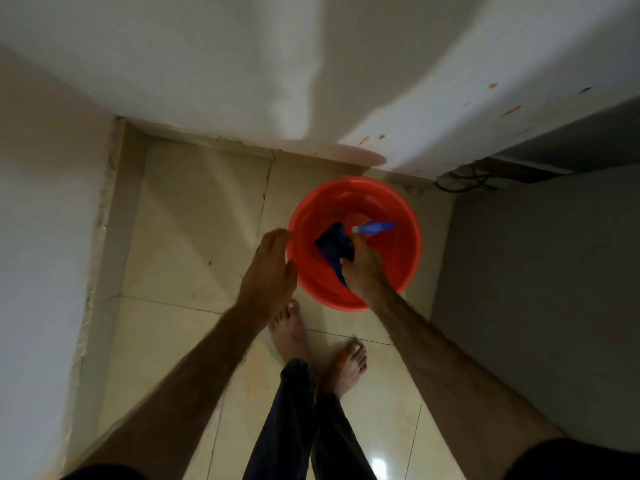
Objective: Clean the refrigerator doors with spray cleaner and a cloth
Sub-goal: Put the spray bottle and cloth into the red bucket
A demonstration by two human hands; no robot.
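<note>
The cloth (334, 247) is partly covered by the right hand (362, 261); the spray bottle (374, 227) is blurred, its label unreadable

A corner of a home, seen from above.

Glossy cream floor tiles (194, 216) meet white walls (207, 64) flecked with paint spots; a red plastic basin (346, 199) sits on the floor, and the person stands barefoot (287, 327), as one does indoors.

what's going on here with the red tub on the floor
A person stands barefoot over a red tub on the tiled floor. Their right hand reaches into it and grips a dark blue cloth; a blue spray bottle lies beside it in the tub. The left hand hovers open by the rim.
</note>
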